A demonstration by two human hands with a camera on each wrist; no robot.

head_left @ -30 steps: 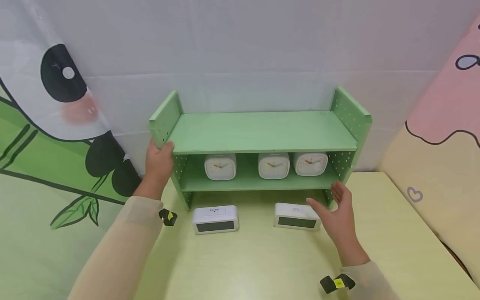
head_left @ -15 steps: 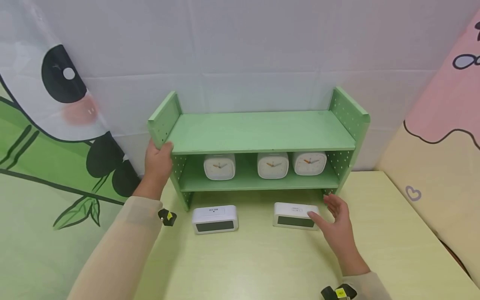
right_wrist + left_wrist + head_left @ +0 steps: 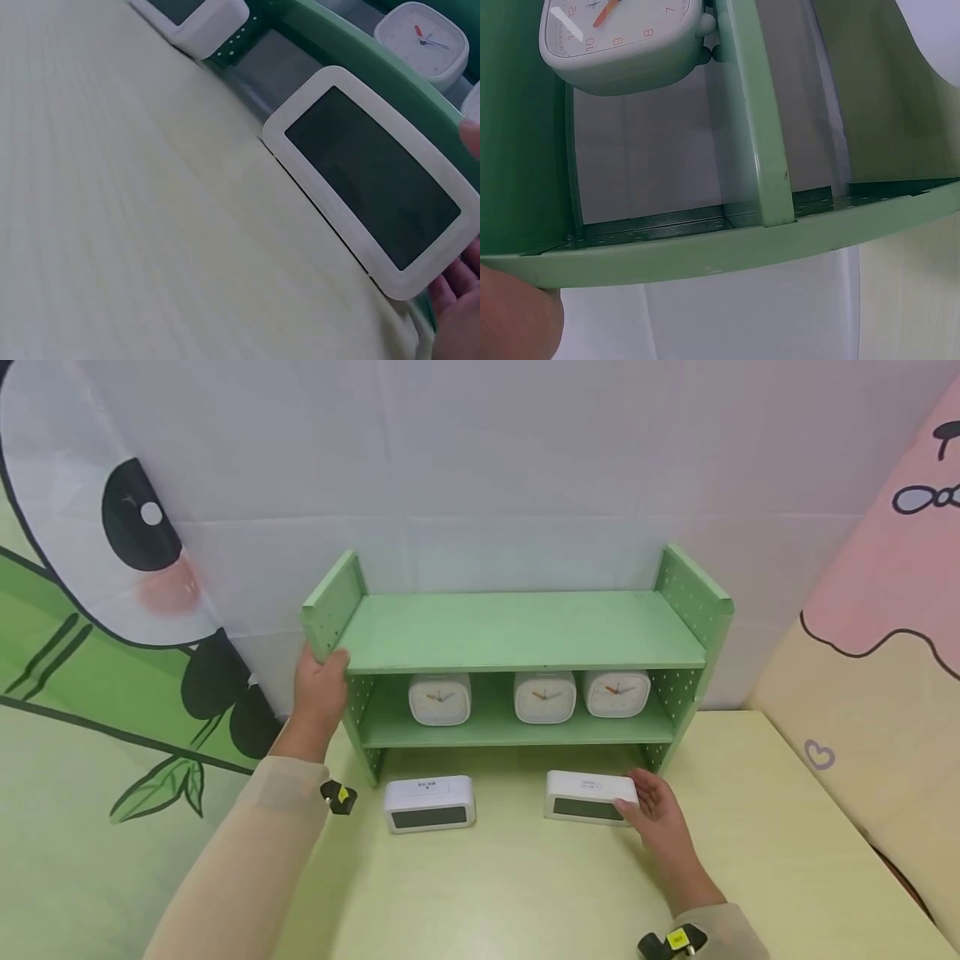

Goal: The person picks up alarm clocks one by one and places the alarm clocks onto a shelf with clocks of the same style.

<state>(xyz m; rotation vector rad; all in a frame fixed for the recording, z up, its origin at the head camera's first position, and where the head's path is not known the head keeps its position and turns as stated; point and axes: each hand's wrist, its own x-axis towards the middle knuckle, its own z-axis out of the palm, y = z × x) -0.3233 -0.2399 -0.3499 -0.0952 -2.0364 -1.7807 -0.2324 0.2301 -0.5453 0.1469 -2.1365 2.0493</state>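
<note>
My left hand [image 3: 321, 693] grips the front edge of the left side panel of a green shelf [image 3: 517, 631], thumb toward the inside. In the left wrist view part of that hand [image 3: 514, 315] shows beside the panel's edge. My right hand [image 3: 663, 822] is at the right end of a white digital clock [image 3: 588, 785] with a dark screen, which stands on the table below the shelf. Its thumb and fingers are spread around that end. In the right wrist view the thumb [image 3: 471, 139] sits apart above the clock, and fingertips [image 3: 442, 296] are right at its end.
A second white digital clock [image 3: 429, 789] stands on the pale table [image 3: 480, 893] to the left. On the shelf's middle board are a left white analog clock [image 3: 439, 714], a middle one [image 3: 545, 712] and a right one [image 3: 617, 703]. A white cloth [image 3: 517, 460] hangs behind.
My right hand has moved down and slightly left, from beside the shelf's lower right to the right digital clock's end. The left hand keeps its grip on the shelf; the view has shifted slightly.
</note>
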